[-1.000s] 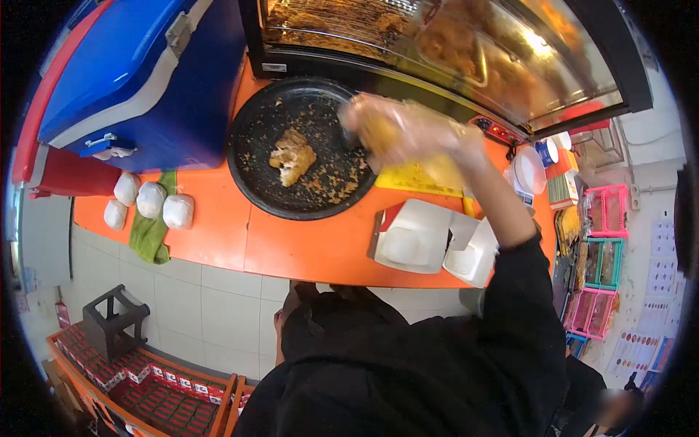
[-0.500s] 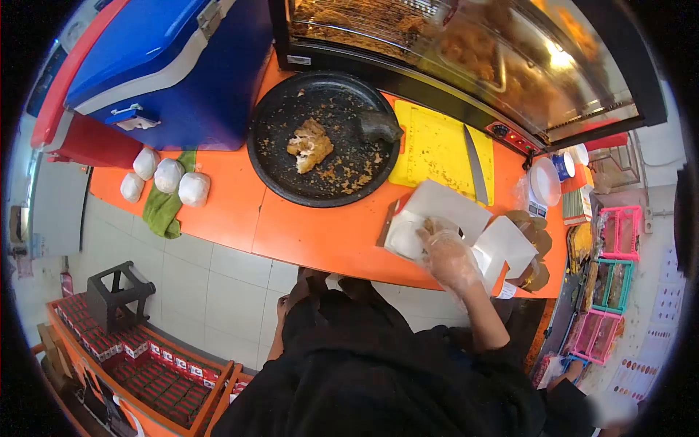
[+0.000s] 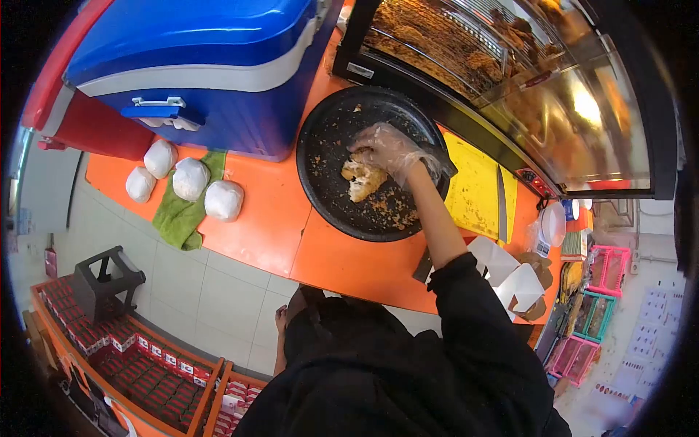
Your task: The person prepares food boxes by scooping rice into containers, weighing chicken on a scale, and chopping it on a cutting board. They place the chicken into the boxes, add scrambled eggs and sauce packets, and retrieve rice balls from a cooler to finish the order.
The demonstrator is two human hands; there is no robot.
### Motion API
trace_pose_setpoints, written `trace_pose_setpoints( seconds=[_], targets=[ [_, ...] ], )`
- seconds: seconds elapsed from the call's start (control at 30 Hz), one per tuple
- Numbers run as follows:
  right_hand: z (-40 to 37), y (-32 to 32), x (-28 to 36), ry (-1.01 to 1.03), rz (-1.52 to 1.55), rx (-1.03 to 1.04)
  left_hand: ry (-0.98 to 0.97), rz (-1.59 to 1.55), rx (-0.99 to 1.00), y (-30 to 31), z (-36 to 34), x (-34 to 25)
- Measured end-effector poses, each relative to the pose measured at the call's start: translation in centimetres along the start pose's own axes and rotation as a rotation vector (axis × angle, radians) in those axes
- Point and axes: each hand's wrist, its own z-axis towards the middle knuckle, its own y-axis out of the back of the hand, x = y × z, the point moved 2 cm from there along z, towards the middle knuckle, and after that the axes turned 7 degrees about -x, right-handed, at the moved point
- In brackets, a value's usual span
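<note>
My right hand point(image 3: 386, 151), in a clear plastic glove, reaches into a wide black stone mortar point(image 3: 320, 207). Its fingers are closed on the upper side of a piece of fried chicken point(image 3: 364, 180), which shows white meat and rests on the mortar's floor among crumbs. Partly behind my wrist lies the dark pestle point(image 3: 441, 162). Below my forearm stands an open white carton point(image 3: 502, 266), partly covered by my sleeve. My left hand point(image 3: 280, 319) hangs low beside my leg, away from the counter; its fingers are too small to make out.
A yellow cutting board point(image 3: 470, 197) carries a knife point(image 3: 502, 204). Behind it stands a glass display warmer point(image 3: 466, 65) with fried food. Several white wrapped bundles point(image 3: 191, 179) sit around a green cloth point(image 3: 178, 222), near a blue cooler point(image 3: 211, 87). A dark stool point(image 3: 109, 280) stands at lower left.
My right hand has moved from the carton, left and away from me, into the mortar and onto the fried chicken. The view has shifted. My left hand stays low.
</note>
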Motion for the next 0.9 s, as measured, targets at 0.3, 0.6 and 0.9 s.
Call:
trace_pose_setpoints(
  seconds=[0.3,0.6,0.9],
  targets=[
    [-1.0,-1.5,-1.3,-0.194,0.23,-0.049,0.018,0.0,0.032,0.1,1.8,-1.5],
    [-4.2,-3.3,7.4,-0.338,-0.09,-0.286,0.027,0.018,0.06,0.2,2.1,-2.5],
    [-2.4,-3.1,3.3,-0.604,0.345,-0.586,0.019,0.064,0.072,1.3,1.6,-2.5]
  ],
)
